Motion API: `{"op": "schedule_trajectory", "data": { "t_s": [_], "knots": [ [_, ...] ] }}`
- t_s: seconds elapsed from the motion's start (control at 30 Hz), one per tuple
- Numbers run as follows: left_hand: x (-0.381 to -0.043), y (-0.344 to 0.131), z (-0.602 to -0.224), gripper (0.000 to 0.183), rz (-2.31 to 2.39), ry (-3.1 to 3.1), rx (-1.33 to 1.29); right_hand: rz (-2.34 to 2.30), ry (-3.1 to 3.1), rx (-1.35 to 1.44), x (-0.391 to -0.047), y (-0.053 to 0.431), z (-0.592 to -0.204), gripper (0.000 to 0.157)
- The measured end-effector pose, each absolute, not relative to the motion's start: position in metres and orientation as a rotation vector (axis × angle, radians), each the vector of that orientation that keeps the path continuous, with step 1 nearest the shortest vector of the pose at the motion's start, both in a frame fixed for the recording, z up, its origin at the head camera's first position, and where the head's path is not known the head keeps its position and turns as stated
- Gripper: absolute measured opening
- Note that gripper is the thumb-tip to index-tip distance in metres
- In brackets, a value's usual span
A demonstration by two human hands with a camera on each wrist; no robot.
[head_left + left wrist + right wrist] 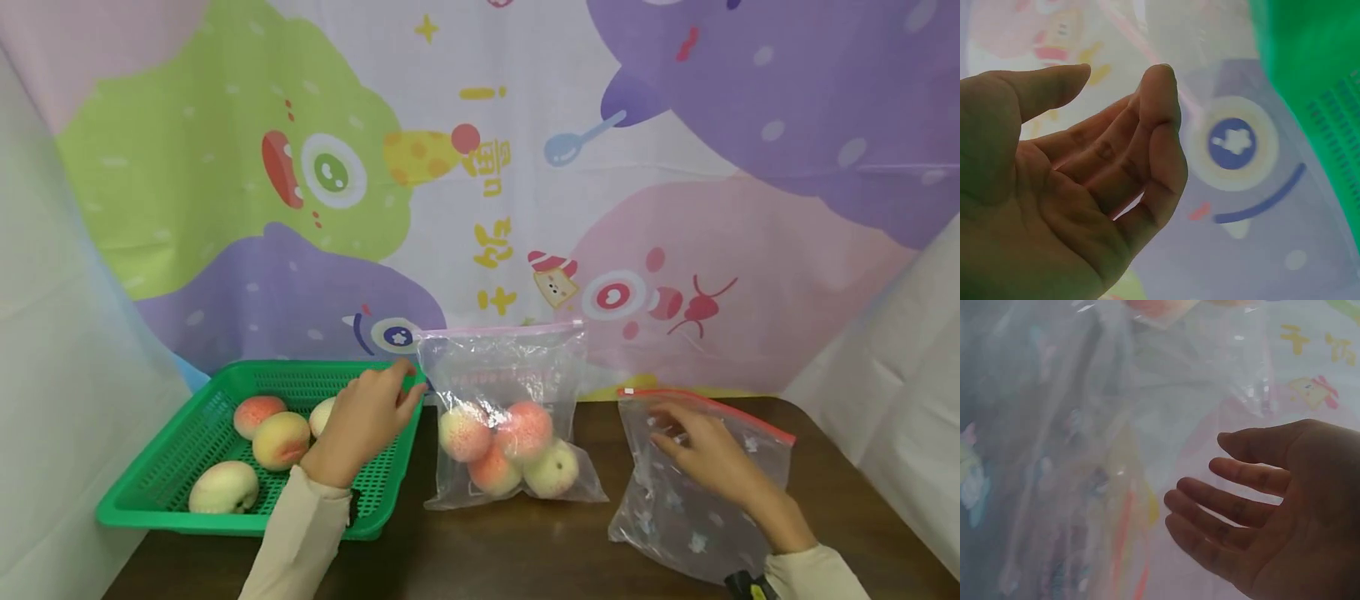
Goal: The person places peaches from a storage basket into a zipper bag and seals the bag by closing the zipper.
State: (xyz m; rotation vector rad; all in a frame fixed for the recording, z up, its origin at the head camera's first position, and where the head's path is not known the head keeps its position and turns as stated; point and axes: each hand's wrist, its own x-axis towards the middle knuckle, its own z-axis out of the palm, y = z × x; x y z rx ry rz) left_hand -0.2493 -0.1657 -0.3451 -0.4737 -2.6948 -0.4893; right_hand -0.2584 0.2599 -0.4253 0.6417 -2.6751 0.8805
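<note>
My left hand (pixel 367 421) hovers over the right side of a green basket (pixel 401 467), fingers loosely bent with nothing in them. In the left wrist view the palm (pixel 1066 219) is bare. Just right of it a clear zip bag (pixel 498 358) with a pink top strip stands upright, holding several peaches (pixel 525 429). Above a second clear zip bag (pixel 652 517) with a red strip, my right hand (pixel 708 454) is spread with relaxed fingers. The right wrist view shows these fingers (pixel 1222 500) apart and holding nothing.
Inside the basket lie several more peaches, among them a yellow-red one (pixel 281 440), a pink one (pixel 258 415) and a pale one (pixel 223 487). Behind the dark wooden table (pixel 517 550) hangs a cartoon-printed cloth (pixel 480 192). White cloth walls (pixel 45 375) close both sides.
</note>
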Motion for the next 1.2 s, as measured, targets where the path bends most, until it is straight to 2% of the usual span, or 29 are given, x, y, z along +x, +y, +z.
{"op": "schedule_trajectory", "data": {
  "t_s": [0.1,0.23,0.47,0.7,0.9,1.2],
  "knots": [
    [-0.232,-0.156,-0.345,0.02,-0.477,-2.631,-0.507,0.897,-2.774,0.621,-0.261,0.264,-0.431,0.036],
    [-0.216,-0.143,-0.346,0.018,-0.493,-2.588,-0.542,0.931,-2.916,0.639,-0.264,0.268,-0.44,0.044],
    [-0.208,-0.12,-0.359,0.016,-0.514,-2.596,-0.661,0.926,-3.01,0.571,-0.268,0.265,-0.457,0.056],
    [-0.205,-0.11,-0.37,0.013,-0.486,-2.603,-0.851,0.923,-3.026,0.556,-0.265,0.257,-0.476,0.035],
    [-0.199,-0.109,-0.369,0.014,-0.453,-2.631,-0.898,0.809,-2.982,0.715,-0.263,0.258,-0.48,0.033],
    [-0.199,-0.104,-0.368,0.016,-0.543,-2.643,-0.98,1.026,-3.142,0.868,-0.256,0.267,-0.461,0.031]
  ]
}}
